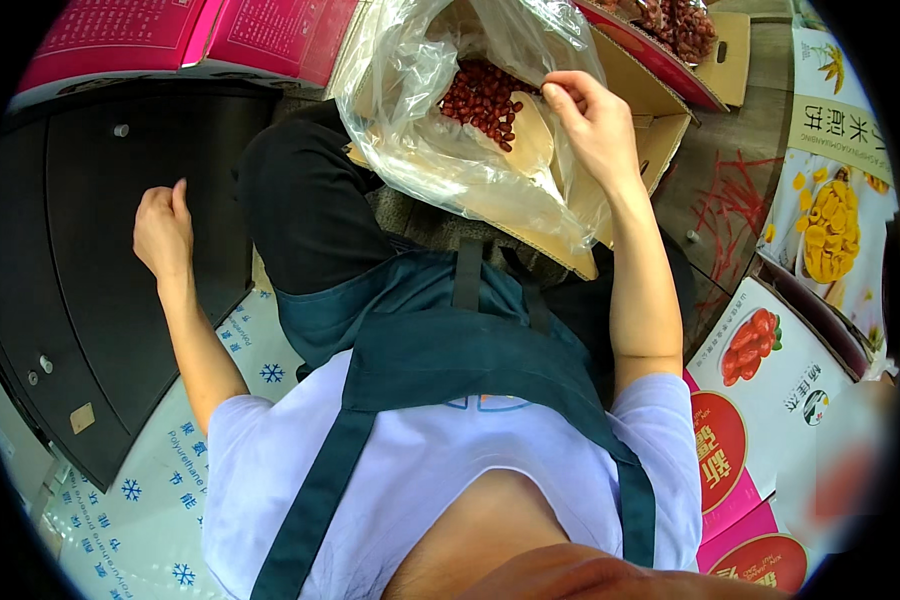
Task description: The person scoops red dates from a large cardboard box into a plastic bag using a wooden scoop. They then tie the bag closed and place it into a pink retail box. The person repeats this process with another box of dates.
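My right hand (597, 122) reaches over the right side of a clear plastic bag (395, 110), thumb and forefinger pinched together. What sits between those fingertips is too small to make out. Dark red dried dates (482, 98) lie in the bag, beside a pale, flat scoop-like shape (532, 135). The bag lines an opened cardboard box (650, 125) in front of my crossed legs. Off to the left, my left hand (163, 232) hangs above a black cabinet panel (150, 300), loosely curled with the thumb apart and nothing visible in it.
Pink cartons (280, 40) stand at the far left. Another box (660, 45) at the far right holds packed reddish dried fruit (680, 25). Red strips (730, 215) are scattered on the floor. Printed cartons (770, 350) line my right side, and a patterned sheet (170, 480) lies at my left.
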A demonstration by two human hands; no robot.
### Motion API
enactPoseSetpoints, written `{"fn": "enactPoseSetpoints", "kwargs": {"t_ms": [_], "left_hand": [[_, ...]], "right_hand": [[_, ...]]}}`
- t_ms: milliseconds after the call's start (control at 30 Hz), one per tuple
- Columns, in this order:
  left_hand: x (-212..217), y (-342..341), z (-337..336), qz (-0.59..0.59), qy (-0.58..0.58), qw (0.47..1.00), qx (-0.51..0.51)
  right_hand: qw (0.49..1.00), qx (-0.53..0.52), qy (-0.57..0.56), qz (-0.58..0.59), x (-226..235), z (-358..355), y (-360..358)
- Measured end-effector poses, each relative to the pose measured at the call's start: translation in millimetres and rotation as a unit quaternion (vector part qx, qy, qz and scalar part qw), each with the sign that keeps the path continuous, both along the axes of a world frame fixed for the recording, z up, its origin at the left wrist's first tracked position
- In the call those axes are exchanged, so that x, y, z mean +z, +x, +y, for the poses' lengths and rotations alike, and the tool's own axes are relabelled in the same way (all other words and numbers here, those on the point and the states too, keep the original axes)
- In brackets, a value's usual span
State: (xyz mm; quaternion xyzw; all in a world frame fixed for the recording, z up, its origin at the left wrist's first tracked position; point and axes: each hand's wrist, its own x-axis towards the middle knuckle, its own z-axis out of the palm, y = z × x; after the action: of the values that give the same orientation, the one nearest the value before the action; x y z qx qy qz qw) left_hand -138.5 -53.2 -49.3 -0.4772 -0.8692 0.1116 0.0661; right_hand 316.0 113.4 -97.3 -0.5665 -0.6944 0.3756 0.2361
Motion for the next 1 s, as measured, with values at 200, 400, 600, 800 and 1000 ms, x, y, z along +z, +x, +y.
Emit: {"fn": "enactPoseSetpoints", "kwargs": {"t_ms": [200, 400, 600, 800, 1000], "left_hand": [[20, 38, 17, -0.179, 0.2, 0.962, -0.049], [49, 137, 122, -0.441, 0.193, 0.817, -0.316], [-48, 250, 223, -0.311, -0.237, 0.831, -0.396], [-173, 292, 267, -0.212, -0.233, 0.913, -0.257], [-276, 278, 262, -0.121, -0.215, 0.946, -0.209]], "right_hand": [[0.977, 0.047, -0.028, -0.207, -43, 3, -7], [0.89, 0.143, -0.212, -0.378, -134, 0, 26], [0.855, 0.085, -0.346, -0.378, -219, -27, 54], [0.889, 0.039, -0.37, -0.267, -332, -55, 91], [0.886, -0.058, -0.393, -0.239, -318, -64, 88]]}}
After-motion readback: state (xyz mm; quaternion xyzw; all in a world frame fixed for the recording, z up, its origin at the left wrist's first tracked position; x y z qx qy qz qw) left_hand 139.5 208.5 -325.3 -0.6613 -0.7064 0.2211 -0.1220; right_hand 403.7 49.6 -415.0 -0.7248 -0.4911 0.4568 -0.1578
